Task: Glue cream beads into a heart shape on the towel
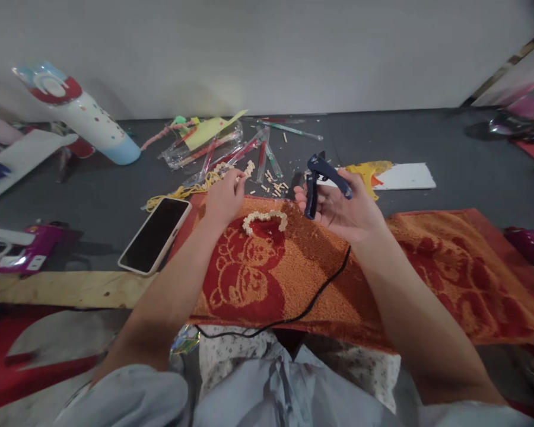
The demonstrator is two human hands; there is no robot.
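Note:
My right hand (342,207) grips dark blue pliers (318,178), jaws pointing down, above the far edge of an orange and red towel (427,267). My left hand (225,196) pinches a short strip of small pale wooden pieces (248,169) just past the towel's far left corner. A curved arch of the same pale pieces (264,218) lies on the towel between both hands. Several loose cut wooden bits (273,187) are scattered on the grey floor beyond.
A phone (155,234) lies face up left of the towel. Yellow cord (178,193), plastic-wrapped sticks (231,151), a yellow glue gun (367,175) on white card, and a decorated white and blue cylinder (86,118) lie further out. A black cable (311,296) crosses the towel.

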